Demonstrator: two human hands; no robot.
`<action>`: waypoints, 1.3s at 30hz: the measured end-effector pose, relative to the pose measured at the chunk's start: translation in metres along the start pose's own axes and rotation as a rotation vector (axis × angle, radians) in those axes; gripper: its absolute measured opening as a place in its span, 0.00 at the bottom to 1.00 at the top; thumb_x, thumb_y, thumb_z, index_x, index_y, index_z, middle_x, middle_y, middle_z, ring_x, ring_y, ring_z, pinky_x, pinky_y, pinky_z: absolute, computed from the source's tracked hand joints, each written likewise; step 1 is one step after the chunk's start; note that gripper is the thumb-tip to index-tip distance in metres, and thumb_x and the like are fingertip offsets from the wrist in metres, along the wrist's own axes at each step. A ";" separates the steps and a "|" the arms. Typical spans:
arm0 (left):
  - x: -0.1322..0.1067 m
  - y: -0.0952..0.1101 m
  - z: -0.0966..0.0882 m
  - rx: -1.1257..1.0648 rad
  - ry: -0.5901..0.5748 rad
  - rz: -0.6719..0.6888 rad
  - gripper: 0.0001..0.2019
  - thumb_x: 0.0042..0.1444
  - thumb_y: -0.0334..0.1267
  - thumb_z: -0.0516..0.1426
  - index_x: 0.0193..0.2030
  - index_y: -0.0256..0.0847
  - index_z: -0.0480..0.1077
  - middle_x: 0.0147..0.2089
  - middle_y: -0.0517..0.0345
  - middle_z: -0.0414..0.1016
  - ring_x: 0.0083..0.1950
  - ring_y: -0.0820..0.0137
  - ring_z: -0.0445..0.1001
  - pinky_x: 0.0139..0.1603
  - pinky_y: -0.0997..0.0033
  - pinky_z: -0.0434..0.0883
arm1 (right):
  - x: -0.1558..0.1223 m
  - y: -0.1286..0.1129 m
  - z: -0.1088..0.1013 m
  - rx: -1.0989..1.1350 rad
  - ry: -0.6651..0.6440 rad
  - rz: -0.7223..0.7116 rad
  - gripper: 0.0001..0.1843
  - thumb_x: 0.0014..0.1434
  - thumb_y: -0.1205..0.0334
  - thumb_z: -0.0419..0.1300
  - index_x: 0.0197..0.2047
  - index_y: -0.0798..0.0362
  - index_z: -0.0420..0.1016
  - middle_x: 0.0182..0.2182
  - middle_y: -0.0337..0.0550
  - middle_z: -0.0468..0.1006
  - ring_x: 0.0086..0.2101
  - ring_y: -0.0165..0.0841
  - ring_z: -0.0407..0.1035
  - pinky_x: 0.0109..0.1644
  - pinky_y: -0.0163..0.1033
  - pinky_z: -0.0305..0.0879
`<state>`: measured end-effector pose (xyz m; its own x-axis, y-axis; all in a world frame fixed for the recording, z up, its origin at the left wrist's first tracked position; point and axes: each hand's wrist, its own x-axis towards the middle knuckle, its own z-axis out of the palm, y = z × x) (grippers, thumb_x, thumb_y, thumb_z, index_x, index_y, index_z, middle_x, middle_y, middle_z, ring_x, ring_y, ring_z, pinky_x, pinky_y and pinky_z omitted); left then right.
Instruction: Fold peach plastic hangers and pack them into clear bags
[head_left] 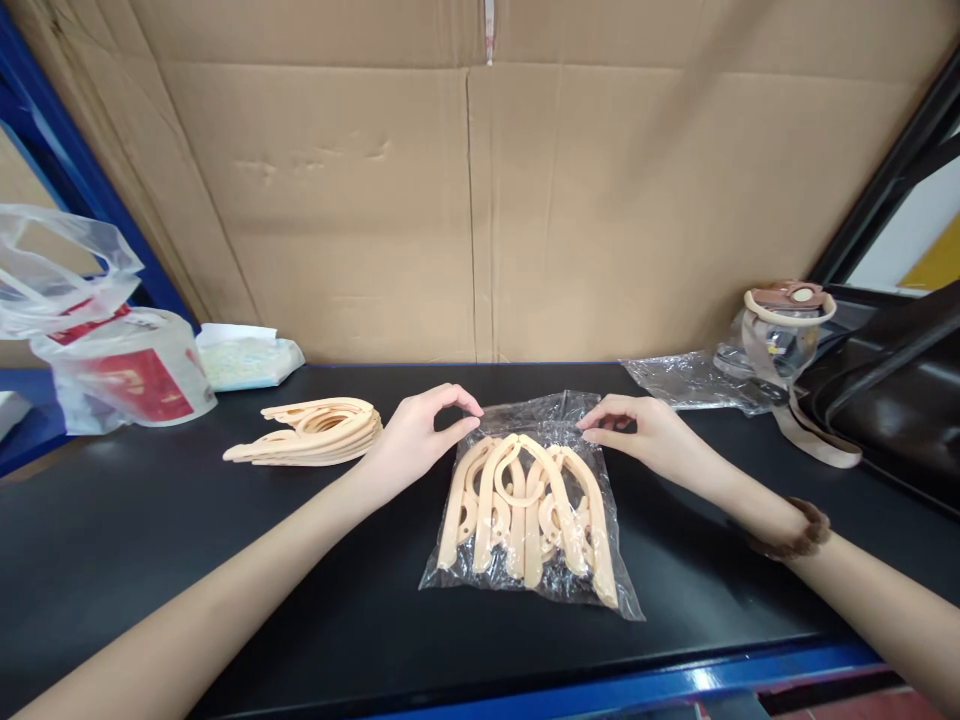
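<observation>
A clear plastic bag point(536, 408) lies flat on the black table, its upper edge away from me. Inside it are several beige folding hangers point(486, 505), folded and overlapping. My left hand point(420, 430) pinches the bag's upper left corner between thumb and forefinger. At the upper right corner, my right hand point(649, 432) has the film between thumb and fingertips. A stack of similar beige folded hangers point(341, 445) rests just left of my left hand, partly hidden behind it.
Cardboard point(337, 200) stands along the back of the black table point(360, 610). At left are a bagged plastic tub point(150, 370) and a tissue pack point(251, 360). Flat plastic bags point(675, 380), a strapped clear cup point(784, 340) and a black bag point(892, 390) lie at right.
</observation>
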<state>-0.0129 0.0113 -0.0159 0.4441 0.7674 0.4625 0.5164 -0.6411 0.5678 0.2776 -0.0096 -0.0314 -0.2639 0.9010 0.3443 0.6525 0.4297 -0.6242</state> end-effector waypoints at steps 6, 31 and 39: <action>0.002 0.002 -0.018 0.140 -0.205 0.116 0.07 0.60 0.37 0.54 0.32 0.42 0.70 0.35 0.63 0.75 0.37 0.71 0.73 0.40 0.72 0.67 | 0.001 -0.008 -0.007 -0.032 -0.011 -0.004 0.06 0.52 0.59 0.62 0.27 0.51 0.75 0.29 0.39 0.77 0.32 0.35 0.71 0.40 0.42 0.65; -0.016 0.034 0.006 0.279 -0.382 0.355 0.18 0.64 0.27 0.46 0.54 0.47 0.69 0.53 0.58 0.71 0.52 0.69 0.68 0.53 0.66 0.66 | -0.014 -0.035 -0.002 -0.168 -0.206 -0.413 0.21 0.62 0.73 0.45 0.51 0.46 0.72 0.46 0.43 0.72 0.46 0.34 0.67 0.51 0.43 0.65; -0.020 0.035 0.006 0.422 -0.355 0.333 0.20 0.66 0.31 0.45 0.61 0.52 0.61 0.61 0.59 0.65 0.56 0.68 0.68 0.53 0.67 0.70 | -0.018 -0.042 -0.002 -0.135 -0.246 -0.363 0.18 0.65 0.68 0.47 0.49 0.48 0.74 0.39 0.43 0.74 0.37 0.32 0.70 0.42 0.39 0.67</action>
<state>0.0011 -0.0263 -0.0094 0.8080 0.5218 0.2736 0.5207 -0.8497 0.0827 0.2568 -0.0441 -0.0097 -0.6427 0.6881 0.3369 0.5690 0.7231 -0.3916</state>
